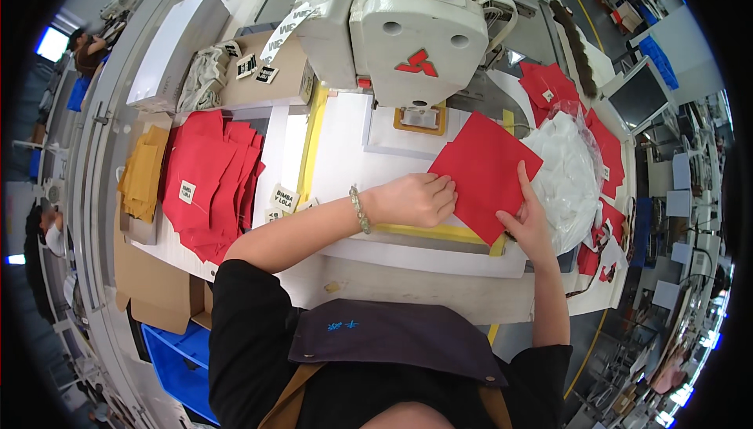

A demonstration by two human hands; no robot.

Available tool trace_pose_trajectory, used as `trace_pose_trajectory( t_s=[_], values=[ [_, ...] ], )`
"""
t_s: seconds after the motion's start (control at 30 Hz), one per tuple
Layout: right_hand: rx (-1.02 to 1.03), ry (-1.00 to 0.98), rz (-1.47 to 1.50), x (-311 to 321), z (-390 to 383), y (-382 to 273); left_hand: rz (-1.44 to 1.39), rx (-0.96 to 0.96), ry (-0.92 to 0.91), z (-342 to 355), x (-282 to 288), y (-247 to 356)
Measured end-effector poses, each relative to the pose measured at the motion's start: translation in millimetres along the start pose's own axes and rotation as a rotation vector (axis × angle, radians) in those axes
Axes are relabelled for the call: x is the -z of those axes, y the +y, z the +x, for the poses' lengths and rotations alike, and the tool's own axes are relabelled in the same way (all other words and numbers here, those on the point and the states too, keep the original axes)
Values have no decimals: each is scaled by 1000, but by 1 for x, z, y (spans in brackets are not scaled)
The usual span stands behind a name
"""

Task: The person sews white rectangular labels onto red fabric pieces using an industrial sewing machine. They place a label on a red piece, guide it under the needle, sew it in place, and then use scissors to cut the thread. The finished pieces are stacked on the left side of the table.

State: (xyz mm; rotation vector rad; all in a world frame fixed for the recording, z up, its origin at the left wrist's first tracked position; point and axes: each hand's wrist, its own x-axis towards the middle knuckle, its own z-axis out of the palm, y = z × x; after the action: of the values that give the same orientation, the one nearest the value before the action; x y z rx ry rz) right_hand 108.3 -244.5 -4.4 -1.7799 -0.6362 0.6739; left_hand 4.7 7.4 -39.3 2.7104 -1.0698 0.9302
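A red fabric piece (pixel 485 174) lies at a slant in front of the sewing machine head (pixel 420 29). My left hand (pixel 427 200) is closed at its left edge, with the fingers curled in a pinch. On the opposite side, my right hand (pixel 527 221) grips the lower right edge, thumb and forefinger on the red cloth and the other fingers partly hidden. Just behind the piece, the metal clamp frame (pixel 420 120) sits under the machine head. Near my left wrist lie a few small white labels (pixel 284 197) with black print.
At the left rest a stack of red pieces (pixel 208 170) and yellow-brown pieces (pixel 143 174). A cardboard box (pixel 271 72) holds labels and pale cloth. A clear bag of white material (pixel 561 178) sits beside my right hand, with more red pieces (pixel 549 88) behind. A label strip (pixel 284 33) hangs beside the machine.
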Motion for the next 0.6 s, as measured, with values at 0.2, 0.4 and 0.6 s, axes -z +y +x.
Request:
trace_pose_trajectory(
  t_s=[0.2,0.4,0.6],
  values=[
    [-117,-76,-65,22,31,-16,76,-28,-61,-3,-12,-17],
    [-96,-131,-35,33,62,4,113,-40,-95,-8,-19,-34],
    [28,-80,58,16,97,8,176,-2,-190,-25,-9,-51]
  ],
)
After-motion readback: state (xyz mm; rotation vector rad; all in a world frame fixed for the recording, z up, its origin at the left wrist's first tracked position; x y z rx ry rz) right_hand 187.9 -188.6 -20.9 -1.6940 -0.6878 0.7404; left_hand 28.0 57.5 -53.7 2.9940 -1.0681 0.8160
